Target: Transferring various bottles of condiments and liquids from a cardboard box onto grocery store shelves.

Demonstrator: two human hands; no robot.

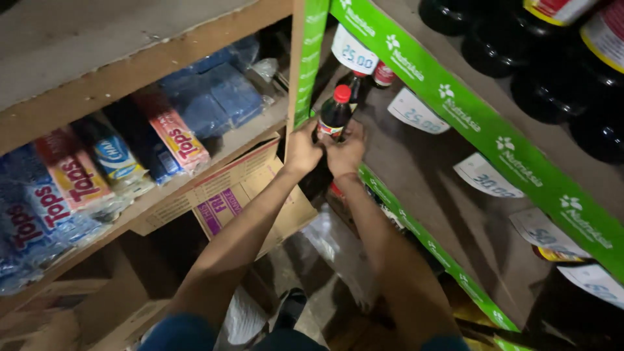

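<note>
A small dark bottle [334, 114] with a red cap stands at the left end of a wooden shelf [422, 175]. My left hand [301, 149] and my right hand [345, 151] both wrap around its lower part. Two more dark red-capped bottles [357, 86] stand just behind it, further back on the same shelf. My arms reach up from the bottom of the view.
Green shelf edges [448, 107] carry white price tags [416, 112]. Large dark bottles [552, 78] fill the shelf above. To the left, a wooden rack [130, 71] holds packaged bars [71, 182] and blue packs [208, 97]. A cardboard box [240, 195] sits below.
</note>
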